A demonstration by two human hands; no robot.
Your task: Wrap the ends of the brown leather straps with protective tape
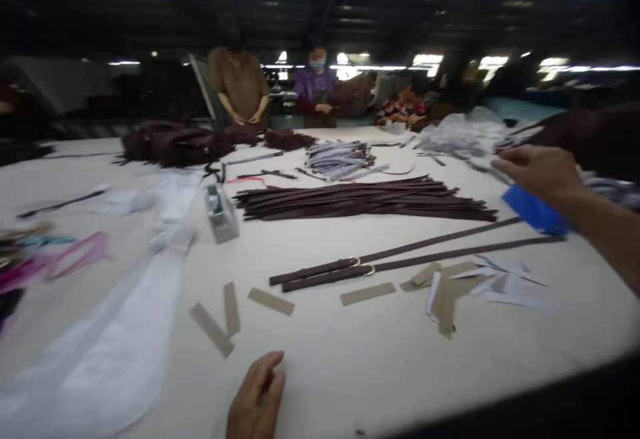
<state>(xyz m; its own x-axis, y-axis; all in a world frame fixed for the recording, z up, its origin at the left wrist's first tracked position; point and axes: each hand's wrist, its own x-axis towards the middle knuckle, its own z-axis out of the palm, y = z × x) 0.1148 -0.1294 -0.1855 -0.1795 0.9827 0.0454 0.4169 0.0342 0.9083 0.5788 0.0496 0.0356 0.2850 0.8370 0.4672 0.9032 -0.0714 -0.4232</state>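
Observation:
My left hand (256, 399) is low at the table's front, fingers loosely curved, thumb and forefinger apart, nothing between them. On the right, my right hand (543, 169) is raised near a clear plastic bag (465, 133), fingertips drawn together; whatever they may pinch cannot be made out. Below its wrist lies a blue sheet (535, 209). Two dark brown straps with metal rings, a nearer strap (460, 251) and a farther strap (425, 244), lie side by side, their right ends by the blue sheet. Behind them is a bundle of brown straps (365, 200).
Tan strips (367, 293) and white paper scraps (510, 285) are scattered in front of the straps. A grey tape dispenser (220, 212) stands left of the bundle. White sheeting (125, 332) covers the left side. Several people stand or sit across the table, beside brown goods (175, 145).

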